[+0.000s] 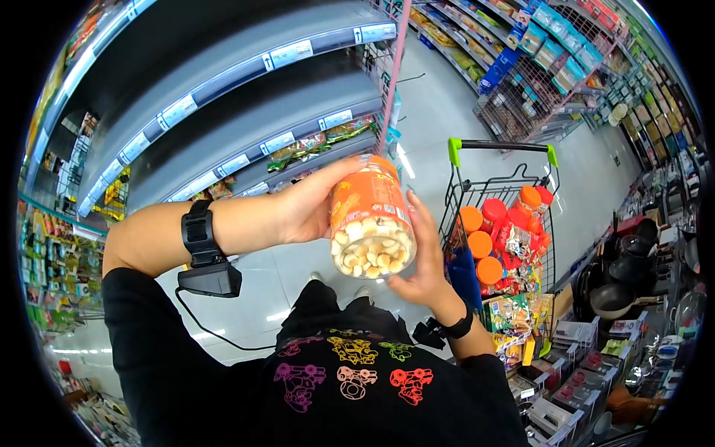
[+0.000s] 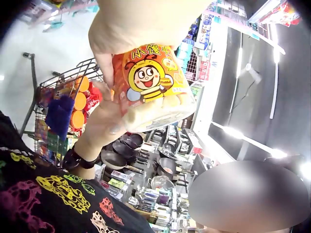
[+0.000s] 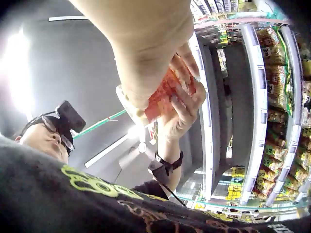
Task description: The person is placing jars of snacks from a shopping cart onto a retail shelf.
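Observation:
A clear plastic jar (image 1: 371, 216) of small pale round biscuits, with an orange label, is held between both hands in front of the chest. It is tilted, its clear base facing the head camera. My left hand (image 1: 309, 205) grips the jar's left side and upper end. On the opposite side, my right hand (image 1: 423, 257) holds it with the thumb low by the base and the fingers along the side. A cartoon bee on the label (image 2: 148, 80) shows in the left wrist view. In the right wrist view, left fingers (image 3: 187, 104) curl round the orange jar.
To the right stands a shopping cart (image 1: 503, 144) holding orange-lidded jars (image 1: 489, 270) and snack packets (image 1: 510, 313). Grey shelves (image 1: 246, 97) rise ahead on the left, with a few bagged snacks (image 1: 298, 151) low down. Pans (image 1: 612, 300) and kitchenware line the far right.

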The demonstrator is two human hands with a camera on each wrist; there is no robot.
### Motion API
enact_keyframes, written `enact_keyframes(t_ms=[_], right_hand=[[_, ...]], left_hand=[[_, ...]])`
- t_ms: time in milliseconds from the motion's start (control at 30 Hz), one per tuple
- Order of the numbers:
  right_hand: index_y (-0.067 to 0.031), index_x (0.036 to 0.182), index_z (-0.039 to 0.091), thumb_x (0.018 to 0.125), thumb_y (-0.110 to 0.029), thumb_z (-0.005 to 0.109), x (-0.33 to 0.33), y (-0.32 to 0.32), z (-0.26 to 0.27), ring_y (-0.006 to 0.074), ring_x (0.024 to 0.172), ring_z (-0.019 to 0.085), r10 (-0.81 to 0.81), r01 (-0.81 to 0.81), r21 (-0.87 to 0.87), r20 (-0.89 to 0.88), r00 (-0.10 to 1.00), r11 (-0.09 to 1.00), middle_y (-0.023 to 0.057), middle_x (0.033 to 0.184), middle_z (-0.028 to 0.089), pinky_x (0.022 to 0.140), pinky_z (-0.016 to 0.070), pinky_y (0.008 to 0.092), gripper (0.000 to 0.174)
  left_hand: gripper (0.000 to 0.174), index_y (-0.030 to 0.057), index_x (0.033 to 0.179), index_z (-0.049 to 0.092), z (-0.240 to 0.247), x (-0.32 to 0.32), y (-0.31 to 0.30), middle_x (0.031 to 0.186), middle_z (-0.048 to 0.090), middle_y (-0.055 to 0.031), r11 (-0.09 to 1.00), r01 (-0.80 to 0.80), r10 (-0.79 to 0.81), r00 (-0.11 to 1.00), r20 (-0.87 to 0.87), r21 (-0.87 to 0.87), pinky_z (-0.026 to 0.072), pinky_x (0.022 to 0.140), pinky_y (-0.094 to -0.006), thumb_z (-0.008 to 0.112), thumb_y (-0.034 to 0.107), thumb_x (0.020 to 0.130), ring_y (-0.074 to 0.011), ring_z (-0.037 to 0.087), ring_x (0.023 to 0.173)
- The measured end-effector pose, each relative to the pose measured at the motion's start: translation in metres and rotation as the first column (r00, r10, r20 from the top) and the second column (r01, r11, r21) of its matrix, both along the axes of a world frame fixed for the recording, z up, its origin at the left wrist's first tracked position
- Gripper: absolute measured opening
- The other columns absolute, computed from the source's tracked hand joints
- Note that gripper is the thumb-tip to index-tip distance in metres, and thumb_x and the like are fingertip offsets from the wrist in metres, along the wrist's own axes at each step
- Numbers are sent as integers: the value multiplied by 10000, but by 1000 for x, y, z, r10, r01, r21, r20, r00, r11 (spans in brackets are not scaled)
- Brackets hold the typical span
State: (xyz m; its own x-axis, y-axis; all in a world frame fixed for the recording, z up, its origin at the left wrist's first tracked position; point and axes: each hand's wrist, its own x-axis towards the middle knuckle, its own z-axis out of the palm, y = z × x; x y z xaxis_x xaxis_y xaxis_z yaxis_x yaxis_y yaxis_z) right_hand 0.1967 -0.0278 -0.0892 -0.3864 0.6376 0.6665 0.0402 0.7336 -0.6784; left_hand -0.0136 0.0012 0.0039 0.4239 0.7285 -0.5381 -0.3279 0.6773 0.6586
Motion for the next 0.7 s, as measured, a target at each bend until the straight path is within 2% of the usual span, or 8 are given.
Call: enact_keyframes(t_ms=[67, 100, 200, 300, 400, 567, 667, 700], right_hand=[[-47, 1457, 126, 717, -228, 744, -2, -4, 9, 400, 1295, 372, -62, 47, 121, 124, 990, 992, 286, 1465, 179, 937, 457, 445, 981], [-12, 1436, 100, 672, -365, 774, -1, -6, 4, 439, 1346, 255, -39, 30, 78, 112, 993, 996, 310, 1457, 172, 1078, 260, 496, 1078], [-2, 1422, 122, 646, -354, 821, 0, -14, 5, 437, 1329, 289, -151, 140, 132, 80, 985, 981, 310, 1445, 196, 1069, 286, 489, 1103], [28, 1384, 192, 593, -329, 873, -3, -24, 13, 420, 1243, 431, -318, 302, 250, 22, 948, 920, 313, 1387, 318, 1009, 391, 462, 1103], [56, 1340, 263, 542, -304, 906, 1, -33, 20, 380, 1099, 570, -345, 323, 251, 52, 937, 913, 285, 1281, 469, 910, 490, 414, 1086], [66, 1264, 387, 526, -289, 909, 3, -39, 25, 343, 1021, 618, -380, 359, 303, 12, 925, 883, 242, 1199, 549, 872, 514, 386, 972], [67, 1266, 386, 516, -275, 913, -3, -40, 33, 328, 1023, 614, -406, 390, 336, -25, 914, 857, 228, 1181, 558, 881, 508, 377, 978], [67, 1264, 390, 514, -271, 914, -4, -41, 35, 317, 1030, 607, -406, 390, 336, -24, 914, 858, 220, 1169, 563, 886, 504, 371, 975]], left_hand=[[509, 53, 1216, 499, -11, 5, 4, 1133, 614, -129, 999, 34, -33, 999, 42, -11, 515, 898, -388, 474, 469, 923, -229, 628, 1015], [511, 56, 1201, 510, -10, 9, 4, 1129, 619, -124, 998, 57, -57, 996, 62, -2, 518, 892, -370, 453, 484, 929, -220, 631, 1008], [548, 152, 1264, 488, -17, 13, 8, 1231, 569, -62, 980, 195, -194, 981, 22, -32, 496, 909, -384, 453, 557, 897, -197, 581, 1107], [527, 140, 1228, 519, -17, 26, 2, 1198, 596, -59, 977, 208, -210, 975, -73, -39, 504, 904, -373, 432, 550, 908, -195, 609, 1063], [486, 115, 1156, 558, -8, 36, -6, 1098, 644, -99, 949, 271, -279, 960, -27, -158, 538, 850, -338, 415, 524, 934, -191, 651, 954], [451, 142, 1099, 601, -13, 38, -11, 1104, 653, -34, 922, 354, -368, 928, -67, -156, 530, 853, -326, 438, 515, 904, -157, 651, 979], [439, 156, 1083, 609, -9, 38, -16, 1090, 658, -14, 924, 365, -376, 921, -103, -111, 537, 835, -320, 454, 514, 883, -142, 655, 966], [434, 120, 1083, 611, -2, 38, -18, 1088, 662, -40, 929, 344, -356, 931, -77, -137, 543, 837, -315, 435, 486, 931, -154, 662, 941]])
